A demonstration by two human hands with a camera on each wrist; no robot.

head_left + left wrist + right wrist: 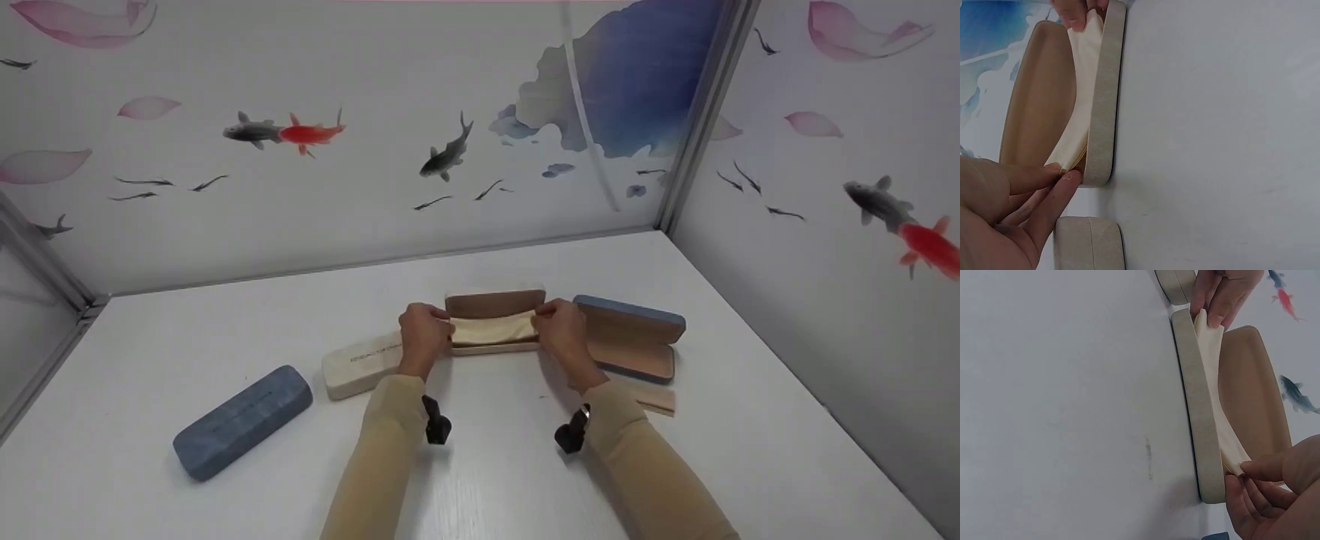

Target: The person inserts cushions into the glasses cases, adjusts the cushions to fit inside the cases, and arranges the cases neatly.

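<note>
A folded cream cloth [493,329] stretches between both hands, sagging slightly in its middle, over the lower half of an open beige glasses case [495,349]. My left hand [424,336] pinches the cloth's left end between thumb and fingers at the case's end, as the left wrist view shows. At the other end, my right hand [1275,495] pinches the cloth [1216,382] with thumb above and fingers below. The case's brown-lined lid [1041,95] stands raised behind the cloth. Much of the case's inside is hidden under the cloth.
Left of the open case lies a closed cream glasses case [360,367], partly behind the left hand. Farther left is a closed blue case [244,422]. An open blue case [634,341] stands right of the right hand, with a folded beige cloth [658,397] before it.
</note>
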